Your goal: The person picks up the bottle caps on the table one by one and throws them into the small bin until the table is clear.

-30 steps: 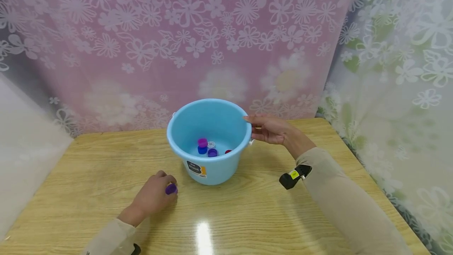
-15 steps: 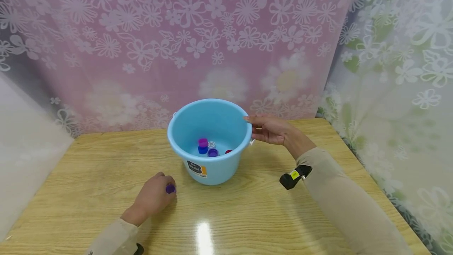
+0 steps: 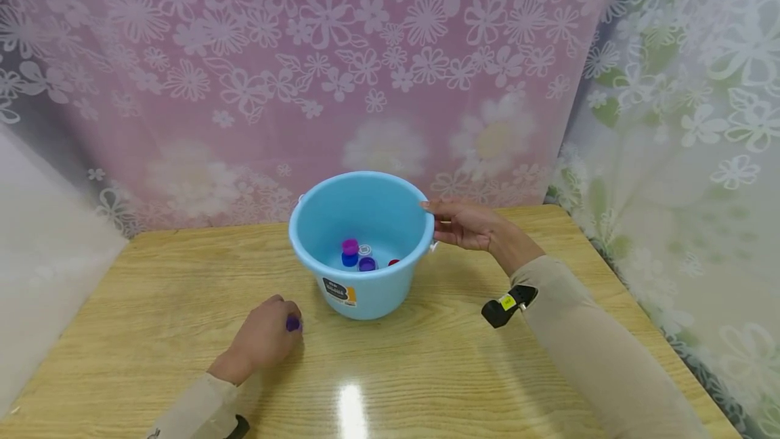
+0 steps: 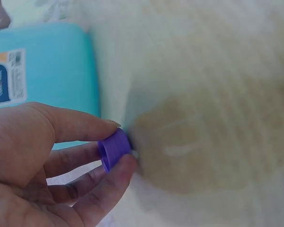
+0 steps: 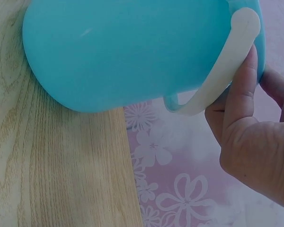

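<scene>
My left hand (image 3: pixel 263 332) is low over the table, front left of the light blue bucket (image 3: pixel 380 297). Its thumb and fingertips pinch a small purple bottle cap (image 4: pixel 116 149), whose ridged side and hollow end show in the left wrist view. Behind and to the right, my right hand (image 3: pixel 466 224) grips the bucket's rim. A white handle (image 5: pixel 222 71) hangs beside those fingers in the right wrist view. Inside the bucket lie a magenta cap (image 3: pixel 350 246), a blue cap (image 3: pixel 350 261), a purple cap (image 3: pixel 367 264), a whitish cap (image 3: pixel 364 249) and a partly hidden red piece (image 3: pixel 394 261).
The wooden table (image 3: pixel 439 385) extends around the bucket. A pink flowered curtain (image 3: pixel 256 141) hangs right behind its back edge, and a pale flowered curtain (image 3: pixel 688 175) borders the right side.
The purple cap has turned slightly in my left fingers, and that hand has barely shifted. My right hand and the bucket look the same.
</scene>
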`<action>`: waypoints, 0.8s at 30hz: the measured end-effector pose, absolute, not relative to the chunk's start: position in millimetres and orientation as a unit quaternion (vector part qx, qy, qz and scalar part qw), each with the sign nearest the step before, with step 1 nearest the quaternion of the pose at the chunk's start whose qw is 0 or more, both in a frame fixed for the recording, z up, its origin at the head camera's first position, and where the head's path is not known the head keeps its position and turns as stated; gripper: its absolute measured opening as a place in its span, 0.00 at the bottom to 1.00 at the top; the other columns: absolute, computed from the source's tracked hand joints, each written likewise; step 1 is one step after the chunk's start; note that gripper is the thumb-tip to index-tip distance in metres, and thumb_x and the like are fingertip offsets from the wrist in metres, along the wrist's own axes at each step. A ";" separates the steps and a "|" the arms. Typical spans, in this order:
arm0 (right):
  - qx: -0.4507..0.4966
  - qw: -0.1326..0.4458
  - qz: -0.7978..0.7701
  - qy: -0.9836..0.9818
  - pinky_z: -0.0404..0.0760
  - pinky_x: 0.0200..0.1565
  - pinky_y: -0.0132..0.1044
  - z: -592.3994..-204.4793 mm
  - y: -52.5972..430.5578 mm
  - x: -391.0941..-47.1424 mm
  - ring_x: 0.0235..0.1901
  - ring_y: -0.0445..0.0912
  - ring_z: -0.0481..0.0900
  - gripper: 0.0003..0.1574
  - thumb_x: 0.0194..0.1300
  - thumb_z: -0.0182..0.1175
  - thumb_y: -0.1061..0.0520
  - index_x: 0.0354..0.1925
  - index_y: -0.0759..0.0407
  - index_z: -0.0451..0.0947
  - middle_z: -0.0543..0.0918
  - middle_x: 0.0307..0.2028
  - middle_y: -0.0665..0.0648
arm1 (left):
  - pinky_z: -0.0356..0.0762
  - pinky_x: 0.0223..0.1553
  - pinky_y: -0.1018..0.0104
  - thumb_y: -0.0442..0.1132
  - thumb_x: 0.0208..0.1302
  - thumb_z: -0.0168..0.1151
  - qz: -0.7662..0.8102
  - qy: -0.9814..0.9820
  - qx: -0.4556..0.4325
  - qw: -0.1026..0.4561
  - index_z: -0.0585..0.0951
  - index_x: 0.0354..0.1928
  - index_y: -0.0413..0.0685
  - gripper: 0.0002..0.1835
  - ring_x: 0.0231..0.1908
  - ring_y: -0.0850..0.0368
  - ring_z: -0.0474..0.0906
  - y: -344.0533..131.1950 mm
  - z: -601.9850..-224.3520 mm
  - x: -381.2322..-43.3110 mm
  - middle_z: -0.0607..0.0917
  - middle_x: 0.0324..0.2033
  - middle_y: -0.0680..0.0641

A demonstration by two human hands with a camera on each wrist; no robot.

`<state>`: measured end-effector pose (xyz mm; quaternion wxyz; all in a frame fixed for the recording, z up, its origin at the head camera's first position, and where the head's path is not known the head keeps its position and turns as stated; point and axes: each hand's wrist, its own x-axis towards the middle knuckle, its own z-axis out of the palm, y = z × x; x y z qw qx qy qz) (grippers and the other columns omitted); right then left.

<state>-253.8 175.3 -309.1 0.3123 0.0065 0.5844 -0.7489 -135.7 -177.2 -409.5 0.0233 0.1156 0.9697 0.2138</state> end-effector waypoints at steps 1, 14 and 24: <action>0.007 0.312 -0.749 0.584 0.84 0.34 0.31 -309.1 175.4 -253.8 0.31 0.44 0.81 0.25 0.71 0.55 0.54 0.60 0.65 0.65 0.76 0.38 0.59 | 0.74 0.29 0.62 0.31 0.55 0.63 0.213 0.969 0.118 0.022 0.83 0.33 0.42 0.03 0.27 0.57 0.69 -178.7 -407.2 -137.2 0.75 0.28 0.49; 0.005 0.311 -0.747 0.587 0.84 0.35 0.31 -309.7 176.9 -253.5 0.31 0.44 0.81 0.28 0.70 0.57 0.54 0.61 0.66 0.64 0.76 0.40 0.60 | 0.74 0.27 0.60 0.31 0.58 0.62 0.191 0.964 0.177 -0.046 0.84 0.36 0.37 0.06 0.28 0.55 0.71 -201.9 -344.8 -156.9 0.78 0.29 0.47; 0.014 0.308 -0.749 0.586 0.84 0.36 0.31 -309.1 175.5 -253.2 0.32 0.44 0.80 0.29 0.69 0.59 0.54 0.61 0.68 0.65 0.73 0.40 0.60 | 0.77 0.31 0.54 0.33 0.60 0.61 0.191 0.963 0.174 -0.070 0.83 0.40 0.34 0.09 0.33 0.49 0.74 -204.4 -309.8 -165.1 0.80 0.32 0.42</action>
